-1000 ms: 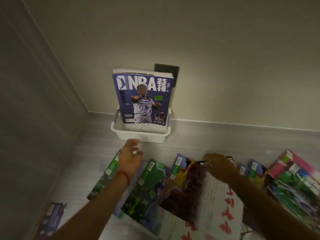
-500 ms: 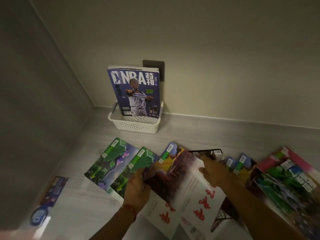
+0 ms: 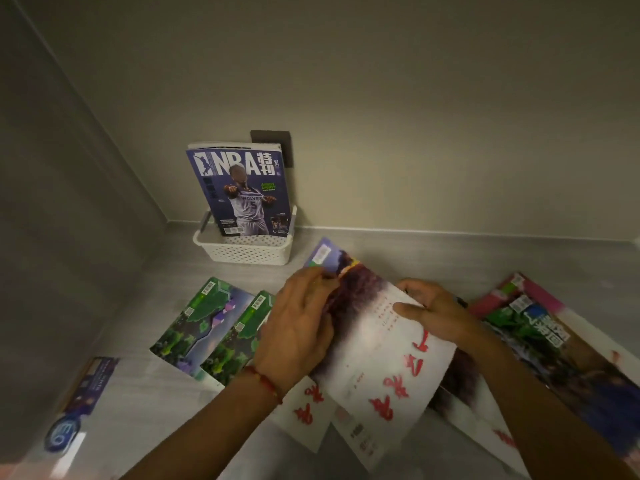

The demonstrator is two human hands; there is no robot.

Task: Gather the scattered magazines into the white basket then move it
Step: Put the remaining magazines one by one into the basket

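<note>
One white basket [image 3: 247,251], two hands [image 3: 298,332] [image 3: 434,311], and roughly eight magazines [image 3: 377,344], since overlaps blur the count.

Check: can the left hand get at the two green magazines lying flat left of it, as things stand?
Probably not right now: the left hand is gripping the red-lettered magazine with the right hand. The green magazines lie uncovered beside it, so the path looks free once it lets go.

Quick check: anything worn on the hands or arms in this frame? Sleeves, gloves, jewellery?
Both forearms are bare as far as the frame shows: no sleeves, no gloves. The left hand has a thin red cord bracelet at the wrist, apparently with a small gold-coloured bead. The right hand shows no rings, watch or band that I can make out.
</note>
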